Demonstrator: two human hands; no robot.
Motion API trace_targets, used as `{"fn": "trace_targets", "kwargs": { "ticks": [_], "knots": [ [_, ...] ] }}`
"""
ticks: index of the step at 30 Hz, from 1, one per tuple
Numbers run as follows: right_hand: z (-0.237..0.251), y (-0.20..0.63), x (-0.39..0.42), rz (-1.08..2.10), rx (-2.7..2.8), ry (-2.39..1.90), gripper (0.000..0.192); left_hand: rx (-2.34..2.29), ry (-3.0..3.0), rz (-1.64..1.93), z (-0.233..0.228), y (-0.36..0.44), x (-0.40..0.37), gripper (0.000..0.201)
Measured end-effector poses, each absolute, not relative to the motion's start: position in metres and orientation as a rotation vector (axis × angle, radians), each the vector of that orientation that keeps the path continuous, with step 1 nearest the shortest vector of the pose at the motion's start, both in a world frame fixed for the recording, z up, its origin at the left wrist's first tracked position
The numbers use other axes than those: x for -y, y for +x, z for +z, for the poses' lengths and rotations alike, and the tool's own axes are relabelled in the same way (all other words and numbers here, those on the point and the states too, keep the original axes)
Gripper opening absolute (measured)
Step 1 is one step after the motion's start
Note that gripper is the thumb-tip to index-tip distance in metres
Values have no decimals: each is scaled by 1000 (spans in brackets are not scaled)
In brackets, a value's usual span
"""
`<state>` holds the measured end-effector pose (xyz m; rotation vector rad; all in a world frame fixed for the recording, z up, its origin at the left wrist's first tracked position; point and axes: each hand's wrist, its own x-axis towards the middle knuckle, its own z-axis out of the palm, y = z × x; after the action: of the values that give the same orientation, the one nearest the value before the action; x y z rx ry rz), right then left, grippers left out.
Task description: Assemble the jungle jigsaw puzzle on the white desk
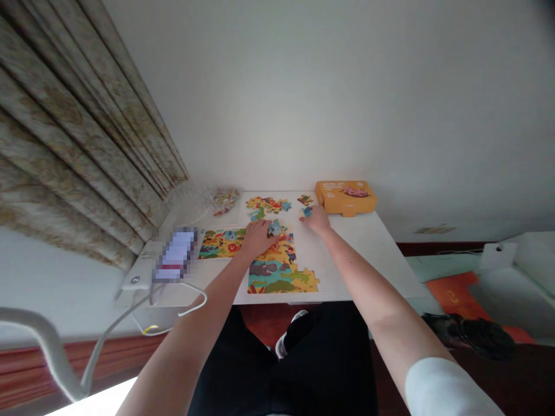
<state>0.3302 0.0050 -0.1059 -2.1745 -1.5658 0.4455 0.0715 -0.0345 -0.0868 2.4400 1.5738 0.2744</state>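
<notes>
A partly joined jigsaw puzzle (271,277) with bright jungle animals, a hippo and a crocodile among them, lies near the table's front edge. My left hand (256,238) is over its upper part, fingers and thumb closed around a light-blue puzzle piece (274,229). To the right, my right hand (318,221) pinches another puzzle piece (307,212), blue with a pale edge, just above the white table. Loose puzzle pieces (266,205) lie in a cluster beyond my left hand. A printed picture sheet (217,242) of the same scene is partly covered by my left hand and forearm.
An orange puzzle box (347,198) stands at the back right, with a few loose pieces (305,199) beside it. A clear plastic bag with pieces (225,201) lies back left. A phone (177,254) and a white cable (202,297) are at the left of the white table (368,260).
</notes>
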Motion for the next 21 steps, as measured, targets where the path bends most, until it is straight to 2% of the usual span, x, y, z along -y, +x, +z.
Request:
{"fn": "trace_targets", "kwargs": {
  "ticks": [6, 9, 15, 21],
  "knots": [
    [-121, 333, 42, 438, 1451, -1952, 25, -1648, 2406, 370, -91, 99, 2, 57],
    [-125, 334, 58, 531, 1402, -1776, 12, -1647, 2395, 364, -91, 105, -6, 58],
    [-122, 336, 76, 894, 1272, -1503, 35, -1635, 2429, 437, -95, 104, 3, 57],
    [-123, 347, 79, 950, 1239, -1411, 49, -1371, 2580, 432, -103, 99, 55, 46]
  ]
}}
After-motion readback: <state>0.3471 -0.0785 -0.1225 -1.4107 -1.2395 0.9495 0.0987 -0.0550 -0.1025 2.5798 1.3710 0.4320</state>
